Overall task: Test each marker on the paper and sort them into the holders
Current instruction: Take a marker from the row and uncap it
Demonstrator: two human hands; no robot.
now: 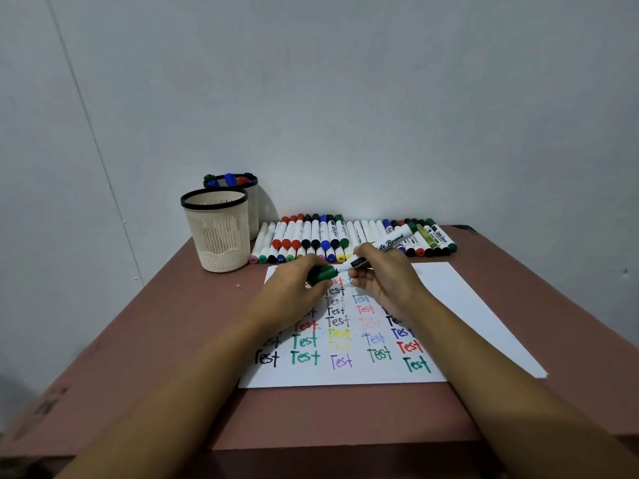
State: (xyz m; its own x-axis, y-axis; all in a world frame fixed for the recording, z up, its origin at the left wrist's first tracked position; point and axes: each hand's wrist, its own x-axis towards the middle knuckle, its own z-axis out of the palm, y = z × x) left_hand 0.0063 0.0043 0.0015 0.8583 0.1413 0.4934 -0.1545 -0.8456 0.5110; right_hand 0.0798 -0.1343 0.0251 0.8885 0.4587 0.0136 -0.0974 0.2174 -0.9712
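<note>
Green marker (390,242) is held at frame centre, just above the top of the written block on the paper (477,305). The white barrel is pinched by the right grip (387,276), fingers curled round it. The green cap (323,274) is enclosed by the curled fingers of the left grip (294,288). Cap and barrel are seen meeting at the tip end; whether the cap is seated, or is going on or coming off, cannot be told.

Progress: the left and middle of the paper, lower centre of frame, are filled with columns of "Test" in black, green, red, blue, purple and yellow; the right part is blank. In the rear holder (254,209), left of centre, a few markers are stood, with green, blue and red tops showing. The inside of the front holder (218,233), just below and left of it, is not shown, and nothing is seen above its rim. A long marker row (321,236) is laid side by side along the far edge of the counter (166,340), from centre to right of frame.

Task is judged partly done: many tests are written, few markers are sorted. Most of the row is judged left, though which of them are tested cannot be told.
</note>
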